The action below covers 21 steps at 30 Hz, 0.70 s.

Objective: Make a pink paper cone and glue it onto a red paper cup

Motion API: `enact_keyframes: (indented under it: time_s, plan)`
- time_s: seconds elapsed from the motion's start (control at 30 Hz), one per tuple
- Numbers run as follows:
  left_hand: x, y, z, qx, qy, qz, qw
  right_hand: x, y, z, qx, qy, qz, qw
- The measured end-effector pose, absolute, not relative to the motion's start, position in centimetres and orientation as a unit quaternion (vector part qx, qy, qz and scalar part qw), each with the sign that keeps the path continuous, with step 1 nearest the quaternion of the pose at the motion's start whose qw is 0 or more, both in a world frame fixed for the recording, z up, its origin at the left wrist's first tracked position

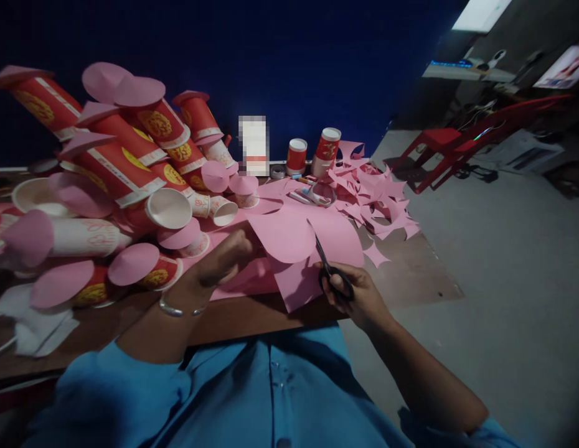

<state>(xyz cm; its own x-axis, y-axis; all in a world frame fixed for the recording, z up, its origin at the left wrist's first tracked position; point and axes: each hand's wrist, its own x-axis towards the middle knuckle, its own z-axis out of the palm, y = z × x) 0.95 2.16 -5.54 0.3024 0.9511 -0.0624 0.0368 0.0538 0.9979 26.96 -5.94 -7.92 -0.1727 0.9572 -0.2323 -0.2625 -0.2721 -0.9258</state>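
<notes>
My right hand (357, 292) is closed around the black handles of a pair of scissors (323, 249), its blades pointing up and away at the edge of a pink sheet of paper (284, 233). That sheet has a rounded outline near the blades, with a corner hanging down towards me. My left hand (228, 255), a silver bangle on its wrist, pinches the sheet at its left side; the fingertips are partly hidden. More pink paper (343, 233) lies flat under and behind the scissors.
Red and white paper cups with pink cones (149, 118) are heaped on the left. Two red cups (296, 157) stand at the back, beside pink paper scraps (378, 193). A tape roll (323, 194) lies near them. The brown table's (424, 274) right edge borders the floor; a red stool (434, 146) stands beyond.
</notes>
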Motion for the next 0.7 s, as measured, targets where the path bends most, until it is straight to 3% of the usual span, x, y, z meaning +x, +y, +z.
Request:
enact_keyframes:
  time_s: [0.13, 0.4, 0.7]
  plan:
    - [2.2, 1.7, -5.9, 0.532, 0.411, 0.402, 0.622, 26.3, -6.8, -8.5, -0.463, -0.415, 0.640, 0.451]
    - [2.8, 1.6, -5.8, 0.542, 0.456, 0.426, 0.563, 25.7, -7.3, -7.9, -0.478, -0.441, 0.622, 0.437]
    - [3.4, 1.6, -5.0, 0.538, 0.437, 0.443, 0.569, 25.9, -7.5, -8.5, -0.478, -0.427, 0.631, 0.437]
